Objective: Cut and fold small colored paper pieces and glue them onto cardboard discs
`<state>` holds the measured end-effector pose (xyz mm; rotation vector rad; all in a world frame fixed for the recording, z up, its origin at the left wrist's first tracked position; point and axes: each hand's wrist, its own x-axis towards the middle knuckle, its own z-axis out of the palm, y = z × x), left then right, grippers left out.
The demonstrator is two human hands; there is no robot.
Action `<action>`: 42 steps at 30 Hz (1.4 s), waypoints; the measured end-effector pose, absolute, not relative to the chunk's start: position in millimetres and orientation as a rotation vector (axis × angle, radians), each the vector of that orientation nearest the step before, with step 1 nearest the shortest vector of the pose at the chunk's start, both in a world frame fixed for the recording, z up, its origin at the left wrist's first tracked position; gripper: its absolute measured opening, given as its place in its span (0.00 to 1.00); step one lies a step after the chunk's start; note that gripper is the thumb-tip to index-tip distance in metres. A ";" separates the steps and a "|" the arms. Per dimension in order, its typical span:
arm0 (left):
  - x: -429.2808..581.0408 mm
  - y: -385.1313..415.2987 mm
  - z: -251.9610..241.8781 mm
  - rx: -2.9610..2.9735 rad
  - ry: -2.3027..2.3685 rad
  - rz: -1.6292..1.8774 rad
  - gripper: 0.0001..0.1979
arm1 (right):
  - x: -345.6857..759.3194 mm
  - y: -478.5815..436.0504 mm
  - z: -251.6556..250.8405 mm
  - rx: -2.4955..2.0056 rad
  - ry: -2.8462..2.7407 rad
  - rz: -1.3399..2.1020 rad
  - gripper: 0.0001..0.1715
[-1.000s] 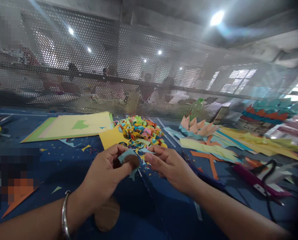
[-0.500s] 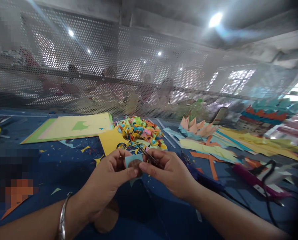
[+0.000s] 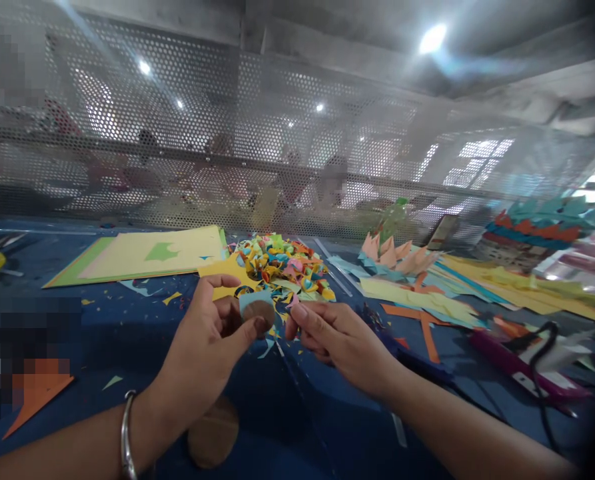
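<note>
Two hands apart: my left hand (image 3: 200,347) pinches disc (image 3: 260,312) and blue paper (image 3: 248,299); right hand (image 3: 344,339) curled, hold unclear; bottle (image 3: 394,219) contents unclear.

1 view, from your head: looks forward and down, close over your left hand (image 3: 204,343) and right hand (image 3: 340,340), mesh (image 3: 177,153) beyond.

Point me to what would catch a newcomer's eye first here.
Likely the heap of multicoloured paper scraps, mid-table just beyond the left hand and right hand. Next, the brown disc against light-blue paper, held in the left hand near the picture's centre. Then the peach pointed paper pieces standing to the right of the heap.
</note>
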<state>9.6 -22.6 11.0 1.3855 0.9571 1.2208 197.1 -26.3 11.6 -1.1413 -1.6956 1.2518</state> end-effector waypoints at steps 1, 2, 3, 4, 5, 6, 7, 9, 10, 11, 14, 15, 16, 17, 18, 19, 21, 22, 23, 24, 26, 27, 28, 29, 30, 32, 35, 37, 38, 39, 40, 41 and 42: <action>9.5 -23.2 11.7 1.398 0.968 1.252 0.25 | 197.0 -26.2 11.4 -1.155 -1.686 1.265 0.27; 9.3 -23.7 12.3 1.410 0.980 1.281 0.24 | 197.0 -26.1 11.2 -1.167 -1.681 1.276 0.27; 9.1 -24.0 12.7 1.418 0.992 1.305 0.24 | 196.9 -26.2 11.1 -1.175 -1.677 1.283 0.27; 8.8 -24.0 12.9 1.426 1.007 1.325 0.23 | 196.7 -26.4 11.1 -1.178 -1.676 1.291 0.27; 8.6 -23.9 13.0 1.432 1.020 1.339 0.23 | 196.5 -26.6 11.2 -1.179 -1.678 1.296 0.27; 8.4 -23.8 13.0 1.435 1.030 1.348 0.23 | 196.2 -26.9 11.3 -1.180 -1.681 1.298 0.27; 8.3 -23.6 13.0 1.434 1.034 1.351 0.23 | 195.9 -27.3 11.5 -1.180 -1.684 1.300 0.27; 8.4 -23.5 13.4 1.432 1.024 1.351 0.22 | 195.5 -27.9 11.7 -1.184 -1.689 1.312 0.28; 8.4 -23.7 13.7 1.434 1.019 1.348 0.22 | 195.4 -28.1 11.7 -1.189 -1.688 1.318 0.28; 8.5 -24.0 14.0 1.435 1.012 1.350 0.22 | 195.3 -28.1 11.6 -1.191 -1.684 1.325 0.28; 8.4 -25.1 14.2 1.439 0.999 1.376 0.20 | 195.3 -27.5 11.3 -1.199 -1.672 1.327 0.28; 8.2 -25.4 14.0 1.441 0.999 1.379 0.20 | 195.2 -27.3 11.3 -1.202 -1.668 1.322 0.28; 8.1 -25.5 13.6 1.442 1.000 1.376 0.20 | 195.1 -27.2 11.5 -1.206 -1.663 1.320 0.28; 8.1 -25.6 13.2 1.442 0.998 1.366 0.20 | 195.0 -27.2 11.8 -1.210 -1.658 1.321 0.28; 8.3 -25.6 12.8 1.437 0.987 1.352 0.21 | 194.7 -27.3 12.3 -1.214 -1.654 1.323 0.28; 8.6 -25.7 12.4 1.430 0.968 1.341 0.21 | 194.4 -27.5 12.9 -1.216 -1.651 1.327 0.28; 9.6 -25.9 11.5 1.417 0.931 1.324 0.21 | 193.7 -28.2 14.1 -1.216 -1.648 1.330 0.28; 10.2 -26.1 11.0 1.417 0.924 1.317 0.21 | 193.4 -28.5 14.5 -1.216 -1.647 1.330 0.28; 10.7 -26.3 10.5 1.420 0.925 1.310 0.21 | 193.2 -28.7 14.7 -1.214 -1.645 1.331 0.28; 11.1 -26.5 10.1 1.426 0.931 1.302 0.21 | 193.1 -28.9 14.8 -1.212 -1.641 1.333 0.28; 11.2 -26.8 9.5 1.438 0.940 1.291 0.21 | 193.4 -29.0 14.7 -1.205 -1.634 1.337 0.28; 10.9 -26.9 9.3 1.441 0.940 1.289 0.21 | 193.7 -28.9 14.6 -1.202 -1.632 1.338 0.28; 10.5 -27.0 9.4 1.442 0.941 1.292 0.21 | 194.1 -28.8 14.5 -1.200 -1.630 1.338 0.28; 10.0 -26.9 9.7 1.441 0.942 1.298 0.21 | 194.5 -28.8 14.4 -1.200 -1.629 1.338 0.28; 9.5 -26.8 10.1 1.441 0.943 1.306 0.21 | 194.9 -28.7 14.4 -1.203 -1.626 1.338 0.28; 8.7 -26.6 11.6 1.429 0.948 1.331 0.21 | 195.4 -28.8 14.7 -1.211 -1.620 1.338 0.28; 8.8 -26.4 13.9 1.402 0.957 1.376 0.20 | 195.1 -29.3 15.7 -1.212 -1.629 1.339 0.28; 9.2 -26.4 14.8 1.385 0.957 1.403 0.19 | 194.3 -29.7 16.7 -1.212 -1.639 1.337 0.29; 9.3 -26.3 14.9 1.380 0.954 1.412 0.19 | 193.8 -29.9 17.2 -1.213 -1.641 1.334 0.29; 9.4 -26.3 14.8 1.377 0.949 1.412 0.19 | 193.3 -30.1 17.6 -1.214 -1.641 1.333 0.29; 9.5 -26.3 14.5 1.379 0.943 1.398 0.19 | 192.9 -30.2 18.0 -1.214 -1.639 1.334 0.29; 9.5 -26.4 14.0 1.382 0.935 1.373 0.19 | 192.6 -30.4 18.2 -1.213 -1.635 1.336 0.29; 9.7 -26.4 13.5 1.383 0.928 1.344 0.19 | 192.4 -30.5 18.2 -1.212 -1.631 1.340 0.29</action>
